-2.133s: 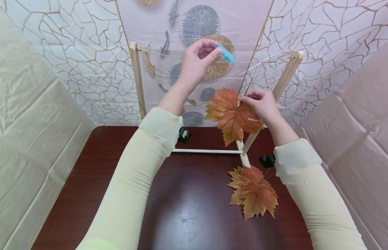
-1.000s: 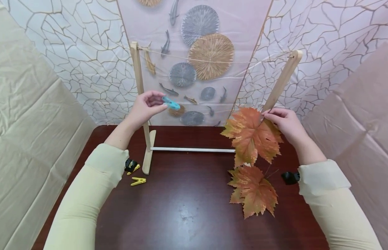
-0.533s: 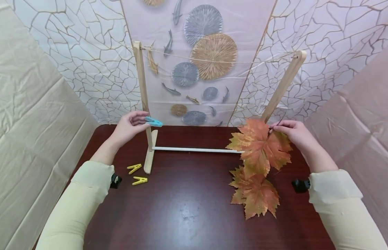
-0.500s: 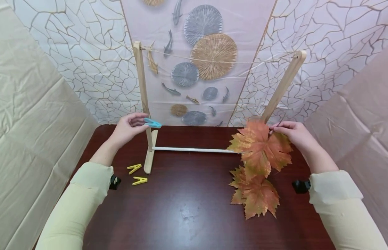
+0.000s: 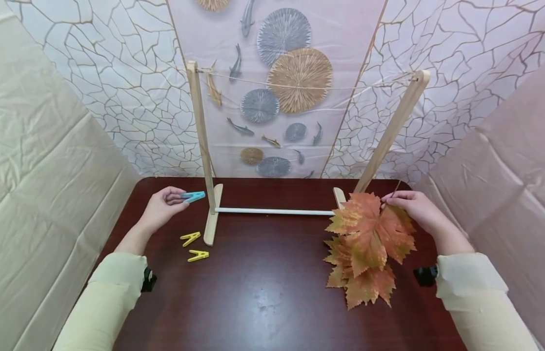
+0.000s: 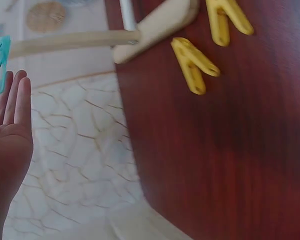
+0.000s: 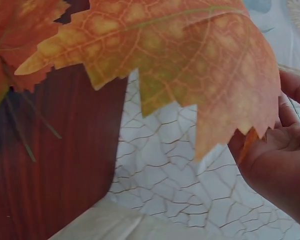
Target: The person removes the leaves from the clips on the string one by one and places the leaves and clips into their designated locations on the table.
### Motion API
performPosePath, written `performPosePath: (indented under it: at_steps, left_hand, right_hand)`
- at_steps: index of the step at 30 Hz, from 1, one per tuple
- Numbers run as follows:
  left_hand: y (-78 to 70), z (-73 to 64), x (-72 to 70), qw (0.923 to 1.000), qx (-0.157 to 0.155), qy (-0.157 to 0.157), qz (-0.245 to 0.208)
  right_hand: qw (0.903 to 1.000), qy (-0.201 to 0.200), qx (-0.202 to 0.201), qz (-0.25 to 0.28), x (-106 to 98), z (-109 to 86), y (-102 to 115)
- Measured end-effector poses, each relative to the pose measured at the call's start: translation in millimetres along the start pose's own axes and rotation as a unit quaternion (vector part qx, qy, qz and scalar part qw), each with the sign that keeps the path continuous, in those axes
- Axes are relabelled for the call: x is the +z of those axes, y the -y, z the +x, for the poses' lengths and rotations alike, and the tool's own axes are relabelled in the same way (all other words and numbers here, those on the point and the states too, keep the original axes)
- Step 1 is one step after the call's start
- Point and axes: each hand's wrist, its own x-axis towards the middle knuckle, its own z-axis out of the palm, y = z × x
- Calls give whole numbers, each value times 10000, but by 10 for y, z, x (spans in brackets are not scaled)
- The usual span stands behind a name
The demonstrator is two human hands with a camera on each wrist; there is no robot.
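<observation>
Between thumb and fingers, my left hand (image 5: pixel 161 208) pinches a light-blue clothespin (image 5: pixel 193 196), held above the table left of the frame's post. Two yellow clothespins (image 5: pixel 198 255) lie on the table below that hand; the left wrist view shows them close up. On the right, my right hand (image 5: pixel 408 202) pinches the stem of an orange maple leaf (image 5: pixel 372 230). That leaf hangs over more maple leaves (image 5: pixel 364 290) lying on the table and partly covers them. In the right wrist view the held leaf (image 7: pixel 180 65) hides part of the fingers.
A wooden frame with a left post (image 5: pixel 202 136) and a right post (image 5: pixel 393 129) stands at the table's back. A string (image 5: pixel 298 87) runs between the post tops, and a white rod (image 5: pixel 272 211) joins the feet. Cloth walls (image 5: pixel 57 170) enclose the dark red table (image 5: pixel 263 273).
From up near the string, my left hand has come down and left with the blue clothespin. My right hand has lowered the leaf and shifted right, over the leaves on the table.
</observation>
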Motion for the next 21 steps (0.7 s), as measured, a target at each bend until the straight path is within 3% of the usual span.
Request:
performPosePath:
  at_steps: [10,21]
  left_hand:
    - [483,-117,15,9975,-584,-229,323]
    - [930,-275,134,9874,-1274,-419,845]
  right_hand:
    - [9993,167,238,223,148,-18,-340]
    - [9954,369,743,476,416,-45,-801]
